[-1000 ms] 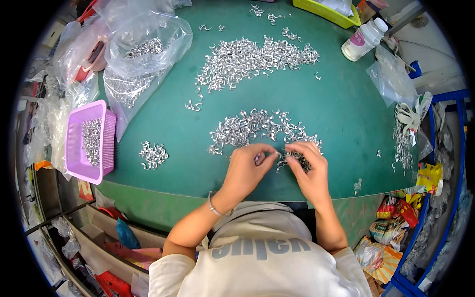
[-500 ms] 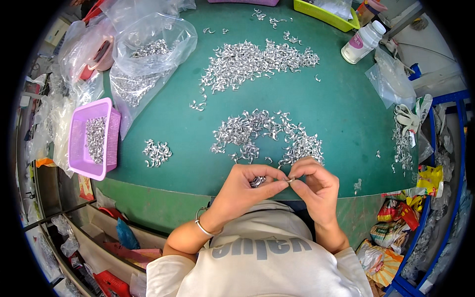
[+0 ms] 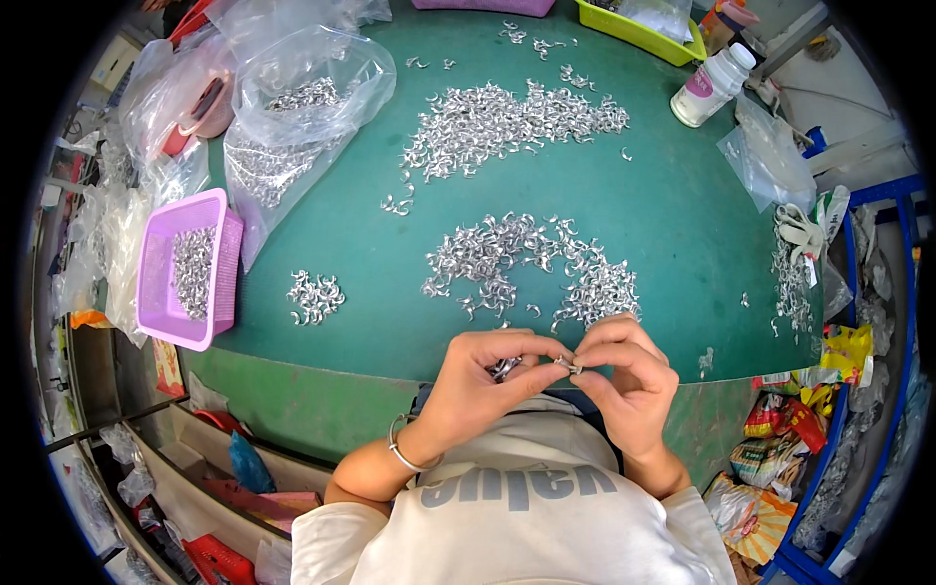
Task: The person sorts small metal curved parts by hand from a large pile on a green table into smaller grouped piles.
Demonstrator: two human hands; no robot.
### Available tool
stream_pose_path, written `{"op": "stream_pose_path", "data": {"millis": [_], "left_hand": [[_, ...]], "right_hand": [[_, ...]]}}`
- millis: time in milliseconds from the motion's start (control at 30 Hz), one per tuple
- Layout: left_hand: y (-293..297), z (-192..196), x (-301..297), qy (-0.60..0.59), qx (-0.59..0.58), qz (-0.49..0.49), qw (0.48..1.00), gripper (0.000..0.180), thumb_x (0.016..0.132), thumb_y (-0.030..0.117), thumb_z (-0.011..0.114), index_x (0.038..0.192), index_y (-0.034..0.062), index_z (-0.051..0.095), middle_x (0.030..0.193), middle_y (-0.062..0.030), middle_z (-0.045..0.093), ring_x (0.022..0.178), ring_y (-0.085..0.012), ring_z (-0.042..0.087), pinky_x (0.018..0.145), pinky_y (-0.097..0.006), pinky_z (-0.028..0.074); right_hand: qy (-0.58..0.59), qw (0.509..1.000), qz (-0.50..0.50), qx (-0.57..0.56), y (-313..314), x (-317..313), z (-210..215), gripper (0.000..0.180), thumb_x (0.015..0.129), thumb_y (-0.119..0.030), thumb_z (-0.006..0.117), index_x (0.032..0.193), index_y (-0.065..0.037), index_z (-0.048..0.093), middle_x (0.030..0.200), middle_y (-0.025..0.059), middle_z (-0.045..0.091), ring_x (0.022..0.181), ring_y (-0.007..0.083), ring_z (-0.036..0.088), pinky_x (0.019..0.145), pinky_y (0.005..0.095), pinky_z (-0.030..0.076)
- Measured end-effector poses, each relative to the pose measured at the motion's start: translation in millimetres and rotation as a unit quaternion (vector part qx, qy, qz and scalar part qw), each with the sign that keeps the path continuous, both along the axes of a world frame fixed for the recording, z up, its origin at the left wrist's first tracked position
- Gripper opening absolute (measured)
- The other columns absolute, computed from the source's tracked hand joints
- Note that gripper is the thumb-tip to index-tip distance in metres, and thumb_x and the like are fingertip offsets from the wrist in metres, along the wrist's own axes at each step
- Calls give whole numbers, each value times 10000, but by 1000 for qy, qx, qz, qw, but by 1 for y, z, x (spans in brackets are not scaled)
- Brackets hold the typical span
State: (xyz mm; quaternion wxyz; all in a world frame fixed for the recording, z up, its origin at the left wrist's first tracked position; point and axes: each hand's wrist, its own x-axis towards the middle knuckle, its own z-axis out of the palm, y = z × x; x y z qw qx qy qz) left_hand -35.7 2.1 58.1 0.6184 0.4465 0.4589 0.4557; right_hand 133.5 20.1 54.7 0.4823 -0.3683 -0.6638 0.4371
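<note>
My left hand (image 3: 487, 375) and my right hand (image 3: 629, 375) meet at the table's near edge, fingertips pinched together. Between them is a small curved silver metal piece (image 3: 567, 366); whether it is one part or two joined I cannot tell. More silver pieces (image 3: 503, 369) sit in the curled fingers of my left hand. Just beyond my hands lies an arc-shaped pile of hook-like metal pieces (image 3: 487, 255). A larger pile (image 3: 507, 122) of the same kind spreads farther back, and a small heap (image 3: 315, 296) lies to the left.
At the left stand a purple basket (image 3: 226, 283) with metal pieces inside and a clear plastic bag (image 3: 283, 146) partly filled with them. A white bottle (image 3: 710, 88) and a yellow-green tray (image 3: 643, 41) are at the back right. A blue rack (image 3: 897, 390) borders the right.
My right hand has shifted slightly right, and the metal piece between my fingertips now shows more. The whole view has moved a little.
</note>
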Motion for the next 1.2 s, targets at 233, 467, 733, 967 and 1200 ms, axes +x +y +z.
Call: {"op": "stream_pose_path", "data": {"millis": [233,467,733,967,1200], "left_hand": [[-17,1,-8,-26,5,-4,1000,108,746,1,652,850,-26,645,629,18,496,552,-39,352,475,-198,258],[-34,-27,-18,-402,-263,-162,862,127,857,127,458,771,36,477,594,43,335,490,-25,257,418,-187,181],[-45,-63,-7,-351,-145,-102,920,171,775,129,396,666,2,433,557,-51,376,441,-97,292,377,-209,210],[-45,-65,2,-334,-261,16,906,324,930,265,425,774,0,528,574,-18,397,446,-71,332,370,-183,234],[-46,-65,14,-250,-250,38,935,226,927,187,485,1019,-7,556,651,30,409,539,-42,353,410,-168,238]], "right_hand": [[-13,999,9,30,-11,-11,6,186,625,67,699,785,8,625,794,95,595,734,211,534,661,299,414],[-40,992,103,-63,-28,-15,-3,147,656,46,699,751,8,593,769,77,593,723,178,547,660,276,424],[-335,933,-87,102,46,-4,-65,307,745,-157,666,1013,-24,597,1112,116,566,1035,282,497,892,365,373],[-392,894,-11,215,59,-11,-88,194,697,-57,650,886,-63,608,944,58,552,939,240,501,834,372,367],[-264,953,13,144,53,19,-80,97,718,-44,655,792,-26,595,809,62,596,848,242,539,810,348,394]]}}
